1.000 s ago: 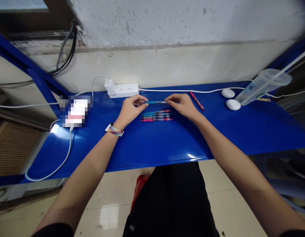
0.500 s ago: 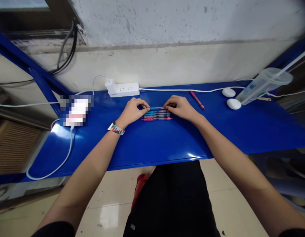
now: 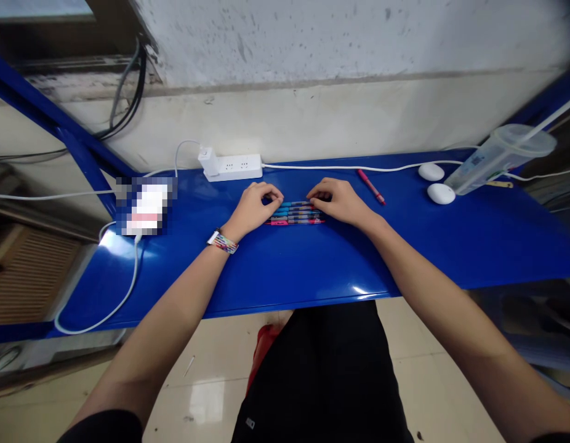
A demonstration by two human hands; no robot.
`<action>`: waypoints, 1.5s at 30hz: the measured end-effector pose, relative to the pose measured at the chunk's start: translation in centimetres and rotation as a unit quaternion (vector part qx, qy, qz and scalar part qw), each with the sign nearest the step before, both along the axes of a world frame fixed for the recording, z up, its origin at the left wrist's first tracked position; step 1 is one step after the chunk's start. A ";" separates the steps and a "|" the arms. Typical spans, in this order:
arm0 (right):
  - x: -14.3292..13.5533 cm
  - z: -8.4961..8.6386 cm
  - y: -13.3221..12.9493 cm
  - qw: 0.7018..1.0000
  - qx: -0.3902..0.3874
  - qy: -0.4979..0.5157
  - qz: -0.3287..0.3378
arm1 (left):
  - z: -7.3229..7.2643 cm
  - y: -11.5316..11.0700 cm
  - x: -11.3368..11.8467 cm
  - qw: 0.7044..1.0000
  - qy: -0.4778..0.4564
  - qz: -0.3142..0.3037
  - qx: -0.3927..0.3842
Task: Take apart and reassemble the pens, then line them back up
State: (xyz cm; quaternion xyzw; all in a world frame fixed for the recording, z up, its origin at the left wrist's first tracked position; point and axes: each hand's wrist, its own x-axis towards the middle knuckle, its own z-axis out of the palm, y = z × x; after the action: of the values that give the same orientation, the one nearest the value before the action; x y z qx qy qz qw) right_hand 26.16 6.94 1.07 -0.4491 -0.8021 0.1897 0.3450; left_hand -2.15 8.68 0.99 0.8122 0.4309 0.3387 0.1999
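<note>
Several pens (image 3: 298, 220) lie side by side in a row on the blue table, with blue, grey and pinkish-red barrels. The blue pen (image 3: 295, 203) is at the far side of the row. My left hand (image 3: 260, 204) has thumb and forefinger closed at that pen's left end. At its right end my right hand (image 3: 333, 198) pinches in the same way, curled fingers above the thumb. Both hands partly cover the ends of the pens. A patterned band circles my left wrist.
Behind the hands, against the wall, sits a white power strip (image 3: 236, 167) with its cord running right. A red pen (image 3: 372, 187) lies apart on the right, before two white rounded objects (image 3: 441, 194) and a clear plastic container (image 3: 485, 159). A plugged-in phone (image 3: 149, 206) lies left.
Both hands stay at the ends of the blue pen, almost unmoved. The whole view has shifted very slightly.
</note>
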 end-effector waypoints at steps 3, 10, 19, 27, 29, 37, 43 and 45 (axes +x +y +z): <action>-0.8 -0.7 0.0 0.996 0.007 0.064 -0.058 | -0.2 -0.3 0.8 0.998 -0.057 0.001 -0.008; -4.0 -2.2 -0.8 0.961 -0.050 0.254 -0.096 | -0.9 -0.9 2.9 0.968 -0.234 0.044 -0.083; -4.7 -2.0 -1.4 0.973 -0.016 0.209 -0.096 | -1.2 -1.0 3.5 0.936 -0.324 0.057 -0.125; -4.4 -1.5 -1.8 0.991 0.029 0.119 -0.059 | -1.1 -0.9 3.4 0.943 -0.306 0.047 -0.120; -4.2 -1.1 -2.0 0.993 0.048 0.106 -0.022 | -1.0 -1.0 3.3 0.955 -0.276 0.041 -0.100; -3.4 0.4 -2.6 0.993 0.058 0.042 0.095 | -0.5 -1.5 3.1 0.982 -0.184 0.035 -0.029; -3.2 0.4 -2.6 0.991 0.057 0.033 0.114 | 0.0 -1.6 2.5 0.990 -0.125 0.056 0.036; -3.2 0.3 -2.6 0.989 0.063 0.021 0.132 | 0.0 -1.6 2.4 0.990 -0.124 0.056 0.035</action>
State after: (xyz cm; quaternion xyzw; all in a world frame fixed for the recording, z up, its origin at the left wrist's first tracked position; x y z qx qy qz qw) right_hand 22.97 4.30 1.38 -0.3128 -0.8572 0.1920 0.3614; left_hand 0.25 7.13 1.00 0.7450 0.4355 0.4624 0.2038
